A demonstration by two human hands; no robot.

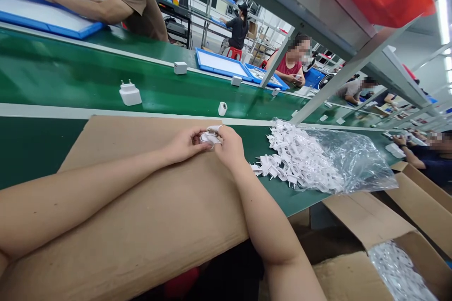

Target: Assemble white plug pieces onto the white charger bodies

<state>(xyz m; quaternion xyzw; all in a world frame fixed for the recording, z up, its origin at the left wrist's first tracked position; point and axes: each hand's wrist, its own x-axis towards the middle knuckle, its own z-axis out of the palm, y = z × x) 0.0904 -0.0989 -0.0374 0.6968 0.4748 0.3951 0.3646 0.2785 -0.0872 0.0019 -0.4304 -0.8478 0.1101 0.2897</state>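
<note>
Above the cardboard sheet, my left hand (pixel 187 143) and my right hand (pixel 230 146) meet, fingers closed on a small white plastic charger piece (pixel 211 138). A bit of bare metal shows at its top; the fingers cover part of it, so I cannot tell if it is one part or two. To the right of my right hand, a heap of loose white plug pieces (pixel 300 157) spills from a clear plastic bag (pixel 363 160). Beyond my hands a white charger (pixel 222 108) lies on the green conveyor belt (pixel 169 99).
Another charger with two pins (pixel 130 93) sits on the belt at left. The cardboard sheet (pixel 169 207) lies under my forearms. An open carton (pixel 356 273) stands at lower right. A metal shelf frame (pixel 318 75) slants overhead. Several co-workers sit along the line; blue trays (pixel 222 63) lie across the belt.
</note>
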